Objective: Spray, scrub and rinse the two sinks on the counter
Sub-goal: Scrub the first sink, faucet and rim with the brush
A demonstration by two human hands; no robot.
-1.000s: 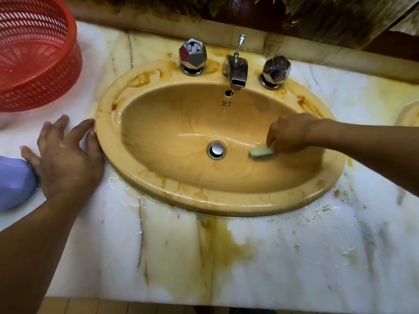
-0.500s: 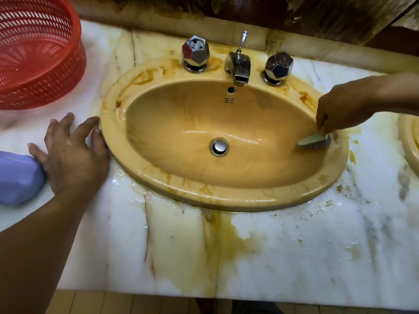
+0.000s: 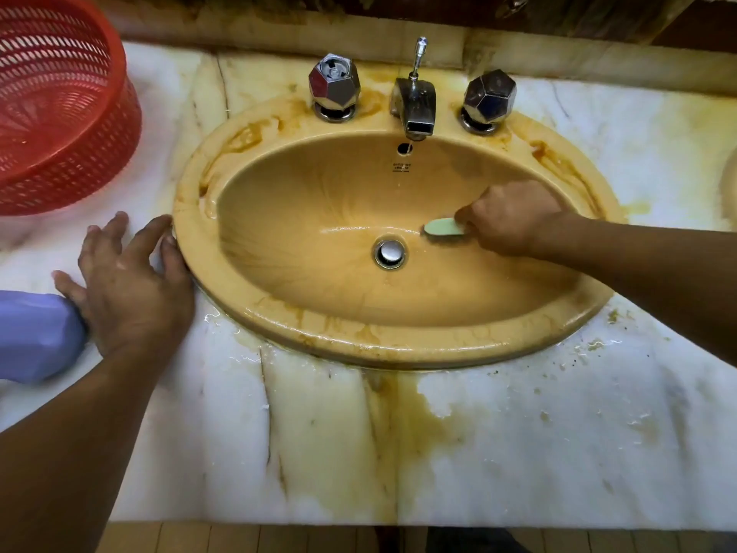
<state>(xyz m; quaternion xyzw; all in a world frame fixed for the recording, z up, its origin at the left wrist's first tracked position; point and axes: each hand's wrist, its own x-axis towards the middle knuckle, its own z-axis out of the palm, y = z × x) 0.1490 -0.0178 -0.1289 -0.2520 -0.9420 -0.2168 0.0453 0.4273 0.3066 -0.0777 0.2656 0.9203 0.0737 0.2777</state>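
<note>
An oval yellow-brown sink (image 3: 247, 309) with rust-coloured stains is set into the white marble counter (image 3: 518, 453). My right hand (image 3: 508, 217) grips a pale green scrub brush (image 3: 442, 227), whose head lies on the wet basin just right of the chrome drain (image 3: 390, 253). My left hand (image 3: 127, 285) rests flat on the counter with fingers spread, fingertips touching the sink's left rim. A chrome faucet (image 3: 414, 101) stands between two faceted chrome knobs (image 3: 334, 83) at the back. The edge of a second sink (image 3: 730, 181) shows at the far right.
A red perforated plastic basket (image 3: 60, 109) stands at the back left of the counter. A lilac bottle-like object (image 3: 36, 337) lies at the left edge beside my left hand. Water and brown grit speckle the counter to the right of the sink.
My right hand swept the brush from the basin's middle out to the right rim, then back to beside the drain. My left hand stayed planted on the counter.
</note>
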